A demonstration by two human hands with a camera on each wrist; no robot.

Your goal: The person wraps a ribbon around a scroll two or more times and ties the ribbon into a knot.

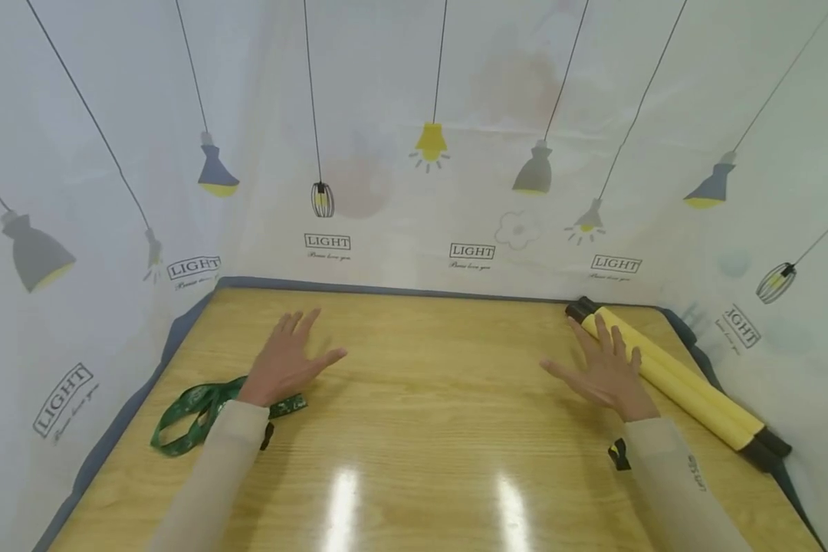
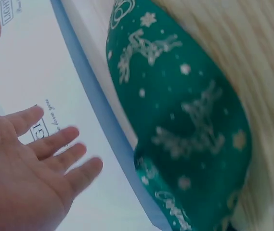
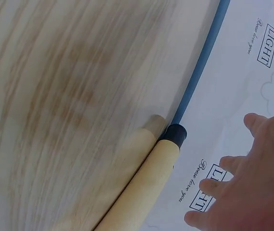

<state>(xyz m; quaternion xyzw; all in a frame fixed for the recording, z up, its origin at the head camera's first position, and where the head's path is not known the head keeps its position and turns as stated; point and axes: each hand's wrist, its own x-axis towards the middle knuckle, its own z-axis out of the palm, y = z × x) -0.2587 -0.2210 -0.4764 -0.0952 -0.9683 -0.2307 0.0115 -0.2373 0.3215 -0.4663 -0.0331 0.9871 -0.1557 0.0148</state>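
My left hand (image 1: 286, 364) is held with fingers spread and thumb out, with nothing in it. Beside and partly behind its wrist lies a looped green ribbon (image 1: 210, 395). In the left wrist view the ribbon (image 2: 189, 96) looms large, printed with pale reindeer and snowflakes, while the hand (image 2: 26, 168) shows its palm. My right hand (image 1: 607, 372), also spread and holding nothing, overlaps the upper end of a long yellow tube (image 1: 697, 391) with black ends, which looks doubled lengthwise. Seen from the right wrist, the tube (image 3: 146, 187) has a black cap and a paler band alongside.
Underneath is a glossy wood-grain table (image 1: 414, 383) with bright light reflections near the front. White cloth walls (image 1: 386, 215) printed with lamps and the word LIGHT enclose its back and sides. A blue-grey border (image 1: 400, 290) runs along the table's far edge.
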